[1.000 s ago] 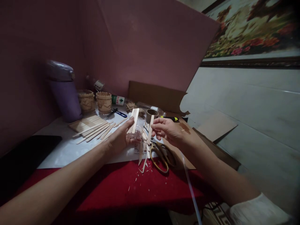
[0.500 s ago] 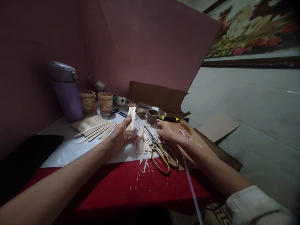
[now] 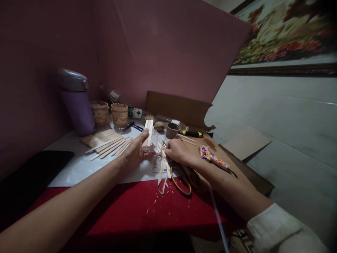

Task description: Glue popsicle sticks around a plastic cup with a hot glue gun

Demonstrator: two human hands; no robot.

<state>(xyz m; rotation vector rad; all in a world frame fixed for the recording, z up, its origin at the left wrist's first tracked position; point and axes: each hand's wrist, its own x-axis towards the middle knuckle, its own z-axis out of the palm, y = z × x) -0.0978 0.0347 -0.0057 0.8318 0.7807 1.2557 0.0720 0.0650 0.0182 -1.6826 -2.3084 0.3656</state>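
1. Between the forearms, a low path runs over the red cloth [image 3: 118, 211], with wood scraps and the scissors [image 3: 181, 193] edging onto it.
2. Ahead of the right hand [image 3: 177, 151], the brown pot [image 3: 172, 132] and utility knife [image 3: 194, 134] block the way.
3. A flower-patterned tool [image 3: 214, 157] obstructs the right side.
4. Leftward, fanned sticks [image 3: 112, 146] lie low; the purple bottle [image 3: 78, 110] stands tall behind.

Scissors [image 3: 177, 188] are being partly hidden by right hand [image 3: 177, 151]; framed picture [image 3: 289, 42] is being cropped at right; label [image 3: 136, 112] lettering is being blurred.
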